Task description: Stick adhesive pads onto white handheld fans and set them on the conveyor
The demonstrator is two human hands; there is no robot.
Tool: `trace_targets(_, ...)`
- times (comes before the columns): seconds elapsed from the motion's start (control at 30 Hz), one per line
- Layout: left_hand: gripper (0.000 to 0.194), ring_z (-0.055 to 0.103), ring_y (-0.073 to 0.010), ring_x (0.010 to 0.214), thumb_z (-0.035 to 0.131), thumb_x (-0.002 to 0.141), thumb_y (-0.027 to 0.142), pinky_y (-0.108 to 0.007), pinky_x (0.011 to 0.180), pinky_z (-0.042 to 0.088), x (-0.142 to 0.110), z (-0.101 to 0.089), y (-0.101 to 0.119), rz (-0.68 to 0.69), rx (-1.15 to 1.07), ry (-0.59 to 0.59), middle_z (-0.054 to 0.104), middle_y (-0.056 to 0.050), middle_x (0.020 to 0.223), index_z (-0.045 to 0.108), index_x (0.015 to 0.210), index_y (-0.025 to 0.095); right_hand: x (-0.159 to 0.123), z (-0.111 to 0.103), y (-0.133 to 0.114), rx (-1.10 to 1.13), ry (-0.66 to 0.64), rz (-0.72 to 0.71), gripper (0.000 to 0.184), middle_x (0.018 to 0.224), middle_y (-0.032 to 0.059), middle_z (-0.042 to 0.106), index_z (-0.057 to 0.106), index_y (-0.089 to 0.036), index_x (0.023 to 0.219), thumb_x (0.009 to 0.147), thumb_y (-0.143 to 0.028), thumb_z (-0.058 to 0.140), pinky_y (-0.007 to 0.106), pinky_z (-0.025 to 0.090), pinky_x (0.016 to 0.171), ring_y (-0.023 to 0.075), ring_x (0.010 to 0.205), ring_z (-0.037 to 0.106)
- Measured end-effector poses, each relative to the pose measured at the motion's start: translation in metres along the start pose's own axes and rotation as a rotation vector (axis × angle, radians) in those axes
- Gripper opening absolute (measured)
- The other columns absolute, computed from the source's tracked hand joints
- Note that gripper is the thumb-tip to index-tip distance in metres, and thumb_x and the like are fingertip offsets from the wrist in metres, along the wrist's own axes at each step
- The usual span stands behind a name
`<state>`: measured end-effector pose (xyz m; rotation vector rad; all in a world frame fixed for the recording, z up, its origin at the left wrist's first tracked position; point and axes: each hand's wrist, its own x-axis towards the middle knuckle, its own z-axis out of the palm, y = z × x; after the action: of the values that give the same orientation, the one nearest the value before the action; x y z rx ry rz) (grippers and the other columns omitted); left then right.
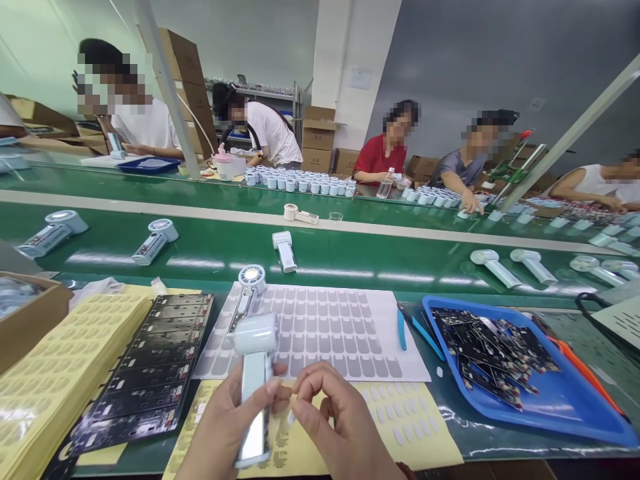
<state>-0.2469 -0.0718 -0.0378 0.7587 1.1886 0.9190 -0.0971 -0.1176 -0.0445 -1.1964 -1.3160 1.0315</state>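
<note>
A light-blue handheld fan (255, 373) stands tilted in my left hand (220, 417), its round head up and its long handle crossed by my thumb. Just right of it, my right hand (340, 420) is closed in a pinch on a small whitish sticker (291, 418). The fingertips of both hands nearly meet beside the handle. Under them lies a yellow sheet (435, 453) with rows of small oval white stickers. Behind it, a white sheet (385, 320) carries rows of grey stickers. A second fan (243, 303) rests on that sheet, its handle showing inner parts.
Left are black circuit boards (150, 373), a stack of yellow sheets (60, 360) and a cardboard box (50, 313). Right are pliers (420, 330) and a blue tray (560, 420) of boards. More fans (285, 252) lie on the green conveyor belt (360, 257). Several co-workers sit opposite.
</note>
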Motion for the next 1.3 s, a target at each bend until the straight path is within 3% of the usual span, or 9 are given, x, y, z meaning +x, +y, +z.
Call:
trace_targets(0.1, 0.053, 0.069, -0.0243, 0.083, 0.08, 0.068, 0.055, -0.031, 0.077, 0.054, 0.0, 0.006, 0.006, -0.088, -0.112, 0.003, 0.077, -0.004, 0.091, 0.073, 0.107, 0.02, 0.005, 0.002, -0.018, -0.018, -0.046, 0.022, 0.008, 0.093, 0.0018, 0.058, 0.06, -0.022, 0.081, 0.088, -0.025, 0.062, 0.019, 0.036, 0.048, 0.0137, 0.077, 0.058)
trace_targets(0.23, 0.047, 0.064, -0.0276, 0.112, 0.068, 0.081, 0.057, -0.033, 0.092, 0.051, 0.007, 0.014, 0.011, -0.124, -0.234, 0.019, 0.074, -0.005, 0.113, 0.072, 0.113, 0.022, 0.012, 0.002, -0.032, -0.175, -0.12, 0.066, 0.011, 0.098, -0.0006, 0.055, 0.057, -0.022, 0.079, 0.084, -0.013, 0.061, 0.021, 0.039, 0.053, 0.0106, 0.073, 0.056)
trace_targets(0.53, 0.038, 0.057, -0.0264, 0.125, 0.067, 0.085, 0.05, -0.036, 0.107, 0.044, 0.008, 0.024, 0.02, -0.116, -0.258, 0.087, 0.075, -0.004, 0.113, 0.072, 0.111, 0.022, 0.02, 0.001, -0.038, -0.257, -0.098, 0.098, 0.019, 0.097, -0.0011, 0.056, 0.058, -0.021, 0.074, 0.082, -0.005, 0.065, 0.022, 0.04, 0.054, 0.0117, 0.074, 0.058)
trace_targets(0.63, 0.033, 0.058, -0.0267, 0.124, 0.07, 0.084, 0.048, -0.036, 0.108, 0.043, 0.009, 0.025, 0.018, -0.11, -0.286, 0.098, 0.075, -0.003, 0.111, 0.073, 0.107, 0.024, 0.021, 0.004, -0.031, -0.411, -0.053, 0.001, 0.017, 0.097, 0.0003, 0.058, 0.058, -0.021, 0.076, 0.082, -0.006, 0.063, 0.025, 0.044, 0.057, 0.0129, 0.071, 0.061)
trace_targets(0.77, 0.016, 0.061, -0.0242, 0.121, 0.073, 0.081, 0.023, -0.031, 0.106, 0.045, 0.012, 0.028, 0.019, -0.139, -0.338, 0.115, 0.076, -0.004, 0.105, 0.075, 0.097, 0.02, 0.019, 0.009, -0.016, -0.587, 0.07, -0.291, 0.013, 0.094, 0.0028, 0.059, 0.056, -0.021, 0.08, 0.087, -0.01, 0.054, 0.028, 0.041, 0.052, 0.0137, 0.062, 0.058)
trace_targets(0.87, 0.022, 0.066, -0.0265, 0.111, 0.074, 0.078, 0.021, -0.034, 0.098, 0.052, 0.013, 0.026, 0.026, -0.229, -0.358, 0.033, 0.076, -0.006, 0.099, 0.075, 0.1, 0.017, 0.017, 0.006, -0.01, -0.384, 0.236, -0.421, 0.01, 0.094, 0.0027, 0.06, 0.057, -0.024, 0.086, 0.093, -0.018, 0.052, 0.026, 0.044, 0.054, 0.0142, 0.068, 0.06)
trace_targets(1.0, 0.047, 0.069, -0.0276, 0.101, 0.082, 0.07, 0.032, -0.032, 0.085, 0.055, 0.009, 0.022, 0.046, -0.213, -0.248, -0.202, 0.076, -0.008, 0.096, 0.073, 0.113, 0.017, 0.019, -0.009, -0.008, -0.189, 0.34, -0.347, 0.008, 0.095, 0.0036, 0.066, 0.06, -0.025, 0.091, 0.097, -0.025, 0.055, 0.022, 0.047, 0.053, 0.0158, 0.08, 0.065)
trace_targets(1.17, 0.057, 0.062, -0.0372, 0.118, 0.084, 0.059, 0.022, -0.042, 0.098, 0.052, 0.003, 0.031, 0.066, -0.053, -0.155, -0.23, 0.073, -0.01, 0.117, 0.072, 0.115, 0.021, 0.027, -0.018, -0.006, -0.254, 0.219, -0.298, 0.028, 0.102, 0.0044, 0.068, 0.066, -0.029, 0.123, 0.097, -0.026, 0.056, 0.022, 0.049, 0.05, 0.0144, 0.072, 0.066)
trace_targets(1.3, 0.058, 0.058, -0.0383, 0.125, 0.083, 0.056, 0.022, -0.045, 0.101, 0.052, -0.001, 0.041, 0.068, -0.026, -0.181, -0.197, 0.073, -0.008, 0.117, 0.073, 0.113, 0.026, 0.033, -0.018, -0.008, -0.288, 0.168, -0.368, 0.023, 0.1, 0.0071, 0.066, 0.074, -0.026, 0.112, 0.094, -0.024, 0.06, 0.026, 0.053, 0.056, 0.017, 0.077, 0.067)
